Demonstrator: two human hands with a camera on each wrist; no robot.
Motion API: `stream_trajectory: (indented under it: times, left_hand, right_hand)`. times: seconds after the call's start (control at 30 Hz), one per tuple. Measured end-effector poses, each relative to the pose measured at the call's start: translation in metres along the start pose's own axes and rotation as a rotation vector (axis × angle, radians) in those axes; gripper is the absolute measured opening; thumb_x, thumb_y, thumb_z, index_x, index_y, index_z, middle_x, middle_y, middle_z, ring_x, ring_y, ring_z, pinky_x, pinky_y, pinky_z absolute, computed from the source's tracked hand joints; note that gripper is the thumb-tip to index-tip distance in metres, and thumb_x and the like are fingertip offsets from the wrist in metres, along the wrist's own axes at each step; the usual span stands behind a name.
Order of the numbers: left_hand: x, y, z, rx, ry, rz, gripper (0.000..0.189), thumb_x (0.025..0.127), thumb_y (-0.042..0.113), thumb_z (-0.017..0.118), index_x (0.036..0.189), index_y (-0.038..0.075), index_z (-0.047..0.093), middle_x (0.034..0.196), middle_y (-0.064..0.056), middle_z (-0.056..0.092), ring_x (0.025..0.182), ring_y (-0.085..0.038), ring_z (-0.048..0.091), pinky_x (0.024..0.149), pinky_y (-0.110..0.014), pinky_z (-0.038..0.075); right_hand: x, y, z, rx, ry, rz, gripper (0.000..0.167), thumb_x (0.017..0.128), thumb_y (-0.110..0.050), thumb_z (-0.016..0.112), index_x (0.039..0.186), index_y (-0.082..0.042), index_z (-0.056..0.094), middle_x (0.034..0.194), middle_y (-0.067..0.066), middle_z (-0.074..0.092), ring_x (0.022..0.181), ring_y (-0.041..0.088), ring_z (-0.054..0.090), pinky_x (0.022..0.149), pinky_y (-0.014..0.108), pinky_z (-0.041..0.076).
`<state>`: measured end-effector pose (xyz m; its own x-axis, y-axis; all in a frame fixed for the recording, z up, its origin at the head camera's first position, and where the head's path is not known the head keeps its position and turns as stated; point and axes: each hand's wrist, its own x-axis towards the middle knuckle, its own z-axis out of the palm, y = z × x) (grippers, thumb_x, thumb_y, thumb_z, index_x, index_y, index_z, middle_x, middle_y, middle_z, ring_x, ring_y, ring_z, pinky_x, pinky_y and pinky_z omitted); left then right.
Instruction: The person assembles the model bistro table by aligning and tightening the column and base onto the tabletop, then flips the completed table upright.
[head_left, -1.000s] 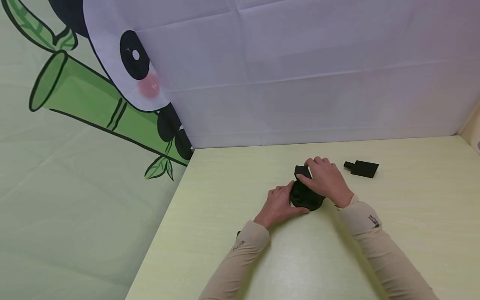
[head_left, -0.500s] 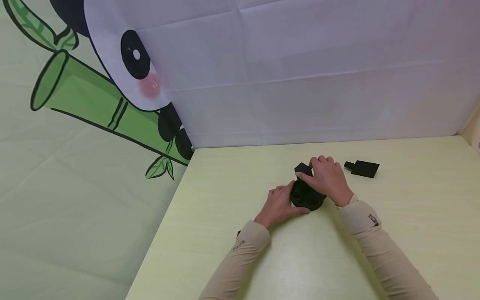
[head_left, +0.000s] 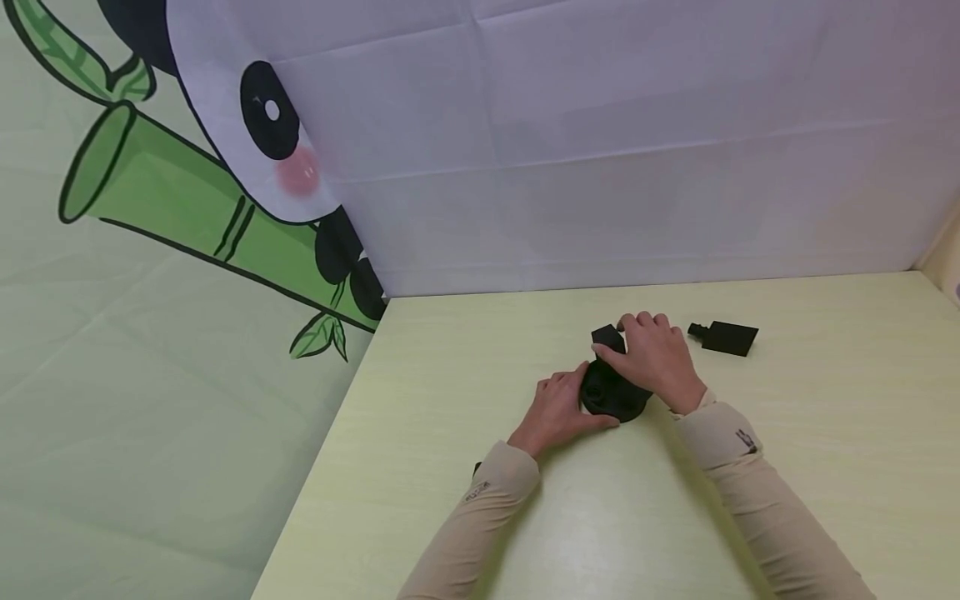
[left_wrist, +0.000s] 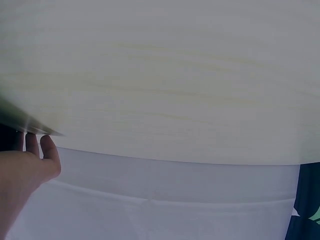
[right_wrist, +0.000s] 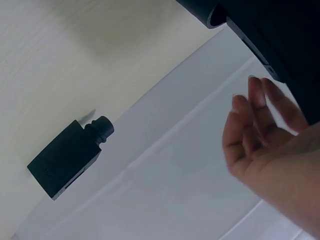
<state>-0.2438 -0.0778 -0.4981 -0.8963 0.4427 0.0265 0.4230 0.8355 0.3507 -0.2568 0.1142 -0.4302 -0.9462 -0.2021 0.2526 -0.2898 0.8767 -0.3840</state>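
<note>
A black round base (head_left: 611, 400) stands on the table, with a black angular block (head_left: 606, 337) at its top. My left hand (head_left: 558, 412) grips the base from the left, fingers at its far side and thumb along its near edge. My right hand (head_left: 656, 358) holds the block between thumb and fingers and hides part of it. In the right wrist view the black block (right_wrist: 265, 40) fills the top right corner above my right hand (right_wrist: 270, 145). The left wrist view catches only part of my left hand (left_wrist: 32, 162), beside a dark surface. What these joined black parts are, I cannot tell.
A second black piece (head_left: 729, 337), flat-sided with a short ridged neck, lies on the table to the right of my right hand. The pale table (head_left: 450, 367) ends at a white cloth (head_left: 637, 208) behind. A green cartoon-printed cloth (head_left: 187, 417) hangs at left.
The block has turned a little on the base, and my right fingers have shifted slightly right with it. My left hand and the loose black piece stay where they were.
</note>
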Motion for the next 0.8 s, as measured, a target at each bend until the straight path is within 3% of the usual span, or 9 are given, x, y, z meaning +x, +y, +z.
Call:
stream_trajectory:
  times: [0.17, 0.43, 0.63, 0.8]
  left_hand:
    - [0.0002, -0.0004, 0.0007, 0.000, -0.001, -0.002, 0.101, 0.086, 0.066, 0.074, 0.161, 0.011, 0.036, 0.149, -0.003, 0.056, 0.135, -0.022, 0.049, 0.109, -0.042, 0.036]
    - [0.0003, 0.0007, 0.0006, -0.005, 0.004, -0.010, 0.101, 0.085, 0.067, 0.074, 0.161, 0.011, 0.036, 0.149, -0.003, 0.056, 0.135, -0.023, 0.049, 0.109, -0.042, 0.036]
    - [0.0001, 0.0006, 0.0004, -0.004, 0.001, -0.014, 0.101, 0.085, 0.067, 0.074, 0.161, 0.011, 0.036, 0.150, -0.003, 0.055, 0.136, -0.022, 0.049, 0.110, -0.042, 0.036]
    - [-0.0005, 0.0009, 0.0004, -0.007, -0.002, -0.013, 0.101, 0.085, 0.066, 0.075, 0.161, 0.012, 0.036, 0.150, -0.003, 0.055, 0.136, -0.022, 0.049, 0.110, -0.042, 0.035]
  right_hand:
    - [0.0028, 0.0027, -0.0012, 0.030, -0.064, -0.092, 0.056, 0.101, -0.032, 0.065, 0.140, 0.007, 0.055, 0.126, 0.032, 0.057, 0.113, 0.051, 0.051, 0.091, 0.063, 0.045]
    - [0.0006, 0.0052, -0.0027, 0.016, 0.017, -0.054, 0.052, 0.100, -0.034, 0.067, 0.127, 0.011, 0.060, 0.110, 0.031, 0.059, 0.101, 0.050, 0.054, 0.082, 0.060, 0.049]
    - [0.0009, 0.0056, -0.0049, 0.040, -0.023, -0.056, 0.053, 0.102, -0.033, 0.065, 0.132, 0.010, 0.059, 0.116, 0.031, 0.058, 0.104, 0.050, 0.052, 0.083, 0.059, 0.048]
    - [-0.0002, 0.0057, -0.0035, 0.022, -0.023, -0.034, 0.051, 0.102, -0.033, 0.065, 0.128, 0.010, 0.059, 0.109, 0.030, 0.059, 0.100, 0.049, 0.054, 0.081, 0.060, 0.048]
